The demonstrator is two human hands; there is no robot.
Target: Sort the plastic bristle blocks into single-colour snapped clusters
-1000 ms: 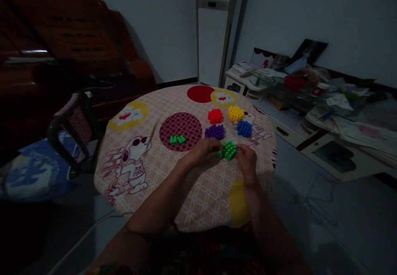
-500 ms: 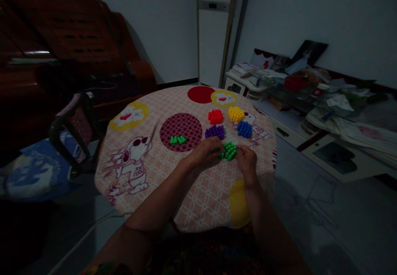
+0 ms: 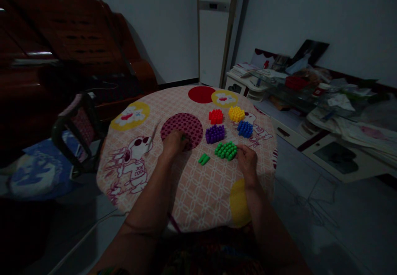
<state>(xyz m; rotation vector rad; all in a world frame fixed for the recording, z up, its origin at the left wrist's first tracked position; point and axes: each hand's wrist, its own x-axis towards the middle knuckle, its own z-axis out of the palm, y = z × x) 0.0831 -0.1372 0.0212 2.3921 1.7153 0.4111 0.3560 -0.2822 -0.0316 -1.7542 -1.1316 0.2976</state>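
Note:
My left hand [image 3: 174, 143] is on the dark purple circle of the tablecloth, its fingers curled over small green pieces [image 3: 183, 137] that it mostly hides. My right hand [image 3: 247, 157] is closed, thumb and fingers pinching at the right edge of a green cluster of round-knobbed pieces [image 3: 226, 151]. A few loose green pieces [image 3: 204, 159] lie just left of that cluster. Beyond it are similar clusters: purple [image 3: 215, 134], blue [image 3: 245, 129], red [image 3: 216, 117] and yellow [image 3: 236, 114].
The round table wears a patterned tablecloth [image 3: 198, 200]. A folding chair [image 3: 76, 130] stands at its left, with a wooden sofa [image 3: 80, 39] behind. To the right, a low cabinet [image 3: 285, 132] holds papers and clutter. A cable [image 3: 89, 229] runs along the lower left.
My left hand has moved left from the green cluster to the green pieces on the purple circle. The cluster's left side and loose pieces beside it are uncovered. My right hand has stayed put.

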